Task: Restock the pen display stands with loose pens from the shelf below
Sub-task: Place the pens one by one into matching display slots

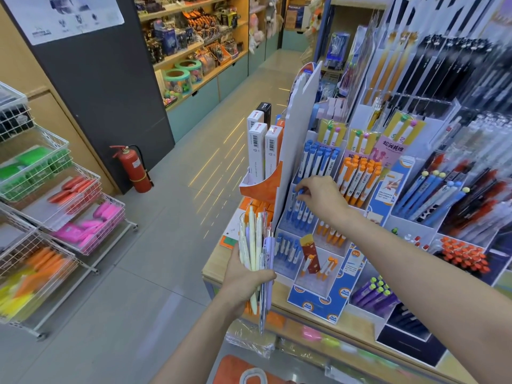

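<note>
My left hand (243, 284) grips a bundle of loose pastel pens (256, 245), upright, in front of the counter's left corner. My right hand (321, 196) reaches into the tiered blue-and-white pen display stand (318, 296) and pinches the top of a blue pen (300, 193) in the second-tier left compartment, among several other blue pens (299, 217). Orange pens (358, 176) fill the compartments to the right, and more blue pens (318, 159) stand in the tier above.
A wooden counter (216, 261) carries the stands. White boxes (259, 145) sit in an orange holder to the left. More pen racks (443, 195) crowd the right. Wire baskets (55, 195) and a red fire extinguisher (135, 170) stand across the grey floor aisle.
</note>
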Motion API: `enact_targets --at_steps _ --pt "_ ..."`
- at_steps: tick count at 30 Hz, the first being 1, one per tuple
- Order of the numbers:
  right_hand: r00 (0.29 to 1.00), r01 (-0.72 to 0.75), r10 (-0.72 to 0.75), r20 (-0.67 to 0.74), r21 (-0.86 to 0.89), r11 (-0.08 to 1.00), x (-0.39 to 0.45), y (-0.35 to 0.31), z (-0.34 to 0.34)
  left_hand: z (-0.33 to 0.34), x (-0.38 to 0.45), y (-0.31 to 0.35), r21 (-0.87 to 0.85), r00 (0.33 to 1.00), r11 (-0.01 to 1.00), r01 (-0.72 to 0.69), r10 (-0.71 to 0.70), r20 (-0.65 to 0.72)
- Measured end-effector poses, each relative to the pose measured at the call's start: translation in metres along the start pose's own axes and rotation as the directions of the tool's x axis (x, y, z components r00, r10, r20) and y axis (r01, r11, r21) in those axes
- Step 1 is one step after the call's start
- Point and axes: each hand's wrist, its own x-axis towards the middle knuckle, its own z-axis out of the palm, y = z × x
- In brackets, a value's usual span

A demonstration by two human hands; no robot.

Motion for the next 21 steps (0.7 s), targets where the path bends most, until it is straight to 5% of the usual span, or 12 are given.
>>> enact_targets --at_steps 21 --pt "0.999 -0.014 0.015 0.039 -0.027 1.000 0.001 0.003 -0.003 -0.005 0.002 -0.012 -0.014 1.000 1.000 0.022 -0.022 0.017"
